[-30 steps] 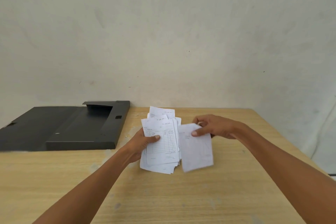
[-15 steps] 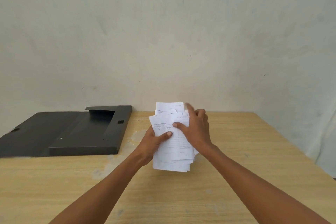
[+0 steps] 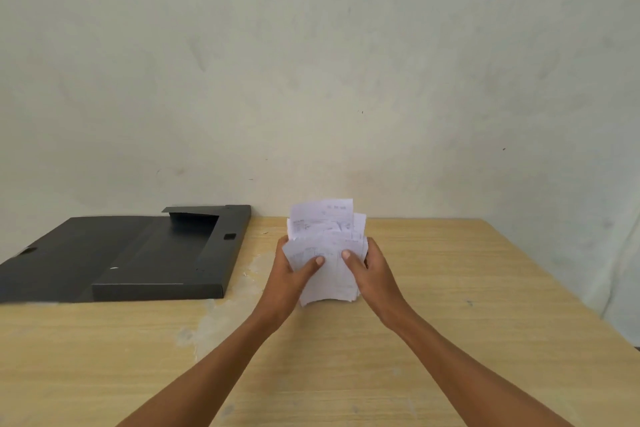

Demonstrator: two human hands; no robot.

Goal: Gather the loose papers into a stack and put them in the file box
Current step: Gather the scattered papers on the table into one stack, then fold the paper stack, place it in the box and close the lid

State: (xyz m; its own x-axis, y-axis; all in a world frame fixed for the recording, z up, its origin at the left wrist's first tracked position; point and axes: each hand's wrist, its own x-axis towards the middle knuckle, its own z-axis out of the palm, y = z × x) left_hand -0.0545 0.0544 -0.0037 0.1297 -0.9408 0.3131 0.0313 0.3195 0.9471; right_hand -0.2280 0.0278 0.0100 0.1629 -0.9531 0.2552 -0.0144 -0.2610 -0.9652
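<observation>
A bundle of white printed papers [image 3: 325,236] stands nearly upright above the middle of the wooden table [image 3: 450,288], its sheets uneven at the top. My left hand [image 3: 289,274] grips its left edge with the thumb across the front. My right hand [image 3: 369,274] grips its right edge the same way. The black file box [image 3: 166,263] lies open on the table to the left of my hands, its lid spread flat toward the left edge of the view. Nothing shows inside the box.
A plain pale wall rises directly behind the table. The table's right edge runs diagonally at the right of the view, with a light curtain or cloth [image 3: 620,270] beyond it. Pale worn patches mark the tabletop between the box and my left hand.
A second ago my right hand held one separate sheet beside the bundle. That sheet has joined the bundle, and both hands now hold the papers upright by their sides.
</observation>
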